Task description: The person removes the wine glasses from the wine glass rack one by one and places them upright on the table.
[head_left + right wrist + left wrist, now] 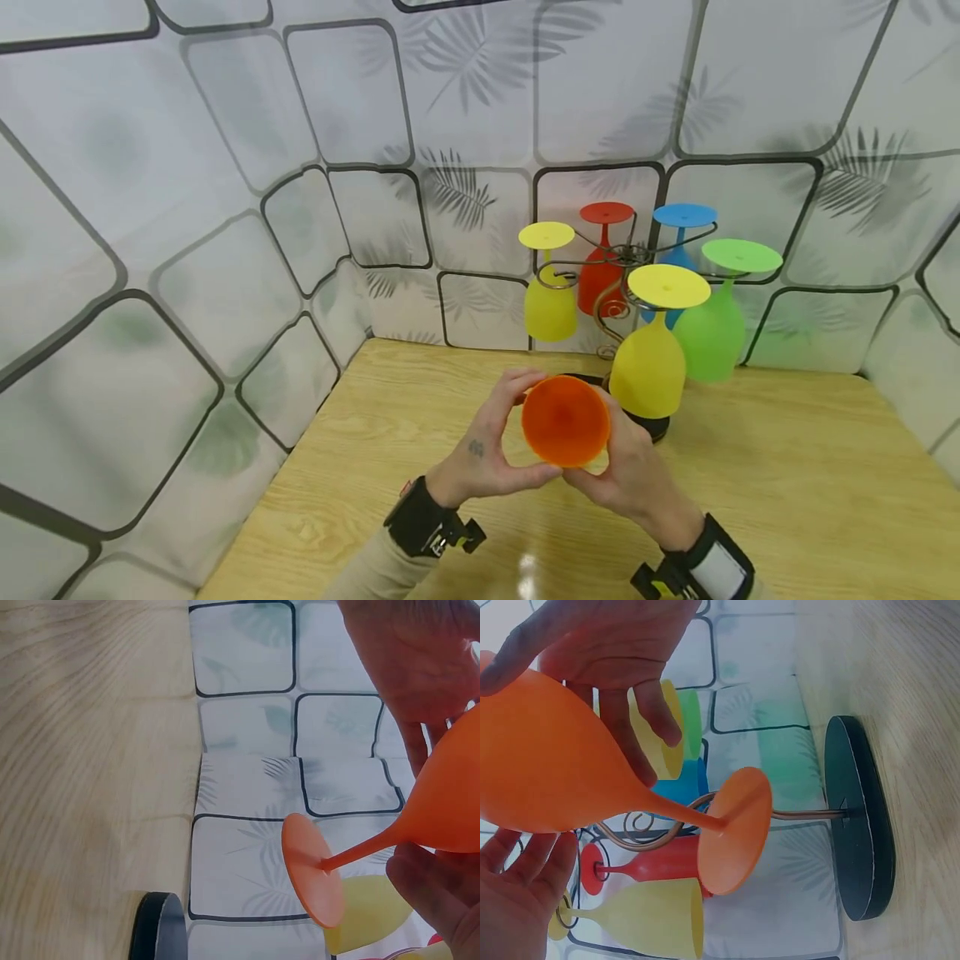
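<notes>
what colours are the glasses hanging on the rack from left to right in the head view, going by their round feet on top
small yellow glass → red glass → big yellow glass → blue glass → green glass

Orange glass (pixel 565 419) up front. On the rack (pixel 617 287) w/ black base: 2 yellow, 1 red, 1 blue, 1 green. Light wood-grain tabletop (pixel 787 467), pale wall (pixel 225 167) w/ black squares + gray leaf print.
</notes>
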Action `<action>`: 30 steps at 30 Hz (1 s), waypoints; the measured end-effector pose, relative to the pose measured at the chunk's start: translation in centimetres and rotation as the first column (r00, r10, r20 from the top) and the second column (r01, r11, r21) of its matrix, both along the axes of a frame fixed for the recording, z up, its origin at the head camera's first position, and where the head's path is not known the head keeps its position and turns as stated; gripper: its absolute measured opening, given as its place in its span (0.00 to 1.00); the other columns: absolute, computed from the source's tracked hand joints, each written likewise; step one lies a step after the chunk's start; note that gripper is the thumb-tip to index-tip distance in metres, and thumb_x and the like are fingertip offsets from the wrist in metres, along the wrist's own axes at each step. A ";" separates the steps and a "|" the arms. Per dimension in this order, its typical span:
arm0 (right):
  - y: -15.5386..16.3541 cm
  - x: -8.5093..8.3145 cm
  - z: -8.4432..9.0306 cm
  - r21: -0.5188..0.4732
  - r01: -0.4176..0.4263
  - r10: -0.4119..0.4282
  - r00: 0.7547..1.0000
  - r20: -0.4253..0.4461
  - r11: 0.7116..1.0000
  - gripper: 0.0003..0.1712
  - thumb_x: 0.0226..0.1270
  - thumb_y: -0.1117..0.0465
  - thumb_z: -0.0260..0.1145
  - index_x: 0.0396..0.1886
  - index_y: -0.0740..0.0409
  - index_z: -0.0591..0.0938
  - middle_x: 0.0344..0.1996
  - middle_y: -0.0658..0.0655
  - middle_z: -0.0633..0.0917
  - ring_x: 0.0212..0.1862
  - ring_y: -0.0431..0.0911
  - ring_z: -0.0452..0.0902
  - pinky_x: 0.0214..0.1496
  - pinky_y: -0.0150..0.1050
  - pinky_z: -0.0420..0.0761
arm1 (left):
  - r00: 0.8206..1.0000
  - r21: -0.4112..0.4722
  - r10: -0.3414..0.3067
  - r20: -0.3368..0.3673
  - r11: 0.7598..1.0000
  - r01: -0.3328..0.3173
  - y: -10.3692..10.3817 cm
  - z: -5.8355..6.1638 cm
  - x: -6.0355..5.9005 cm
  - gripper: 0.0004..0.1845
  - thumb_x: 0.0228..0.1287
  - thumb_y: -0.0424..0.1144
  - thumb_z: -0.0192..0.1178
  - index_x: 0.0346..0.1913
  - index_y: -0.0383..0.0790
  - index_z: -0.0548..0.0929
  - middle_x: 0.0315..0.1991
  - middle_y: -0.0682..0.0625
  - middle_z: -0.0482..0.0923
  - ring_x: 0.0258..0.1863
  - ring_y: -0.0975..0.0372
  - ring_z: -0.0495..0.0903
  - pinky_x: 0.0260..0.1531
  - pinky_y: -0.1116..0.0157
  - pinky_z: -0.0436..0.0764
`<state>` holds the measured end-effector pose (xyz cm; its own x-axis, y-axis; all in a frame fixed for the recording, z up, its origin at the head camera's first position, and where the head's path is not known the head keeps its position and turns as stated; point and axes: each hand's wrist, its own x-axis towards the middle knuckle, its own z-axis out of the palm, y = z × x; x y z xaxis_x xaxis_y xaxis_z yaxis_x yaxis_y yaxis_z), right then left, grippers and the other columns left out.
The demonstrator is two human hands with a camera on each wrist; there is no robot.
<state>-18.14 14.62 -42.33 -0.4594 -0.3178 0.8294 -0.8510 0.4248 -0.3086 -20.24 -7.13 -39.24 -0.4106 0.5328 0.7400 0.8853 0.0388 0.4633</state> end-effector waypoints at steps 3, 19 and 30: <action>0.0 -0.1 -0.4 -0.005 0.010 -0.010 1.000 0.023 1.000 0.45 0.69 0.37 0.65 0.69 0.68 0.70 0.59 0.61 0.81 0.52 0.51 0.83 0.66 0.24 0.73 | 1.000 -0.003 0.011 0.013 1.000 -0.011 0.1 -0.2 -0.2 0.47 0.61 0.52 0.72 0.75 0.35 0.61 0.66 0.40 0.69 0.63 0.52 0.72 0.56 0.58 0.82; -0.2 -0.5 -2.8 -0.023 0.025 -0.018 0.965 0.260 0.999 0.43 0.56 0.60 0.80 0.68 0.66 0.68 0.53 0.59 0.83 0.42 0.45 0.85 0.38 0.30 0.86 | 0.986 -0.043 0.042 0.164 0.998 -0.035 0.1 -2.1 -1.3 0.43 0.60 0.47 0.71 0.75 0.42 0.63 0.65 0.44 0.72 0.60 0.53 0.76 0.50 0.61 0.85; -0.5 -0.8 -4.2 -0.041 0.036 -0.019 0.936 0.351 0.999 0.39 0.58 0.64 0.78 0.65 0.68 0.69 0.50 0.62 0.85 0.40 0.48 0.87 0.33 0.36 0.88 | 0.958 -0.095 0.087 0.273 0.993 -0.063 0.0 -3.8 -1.8 0.43 0.65 0.57 0.64 0.77 0.46 0.60 0.68 0.46 0.72 0.62 0.53 0.75 0.52 0.61 0.84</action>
<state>-18.94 14.10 -46.55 -0.7312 -0.2663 0.6280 -0.6739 0.4248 -0.6045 -22.01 -7.11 -43.06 -0.6336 0.5488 0.5454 0.7164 0.1497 0.6815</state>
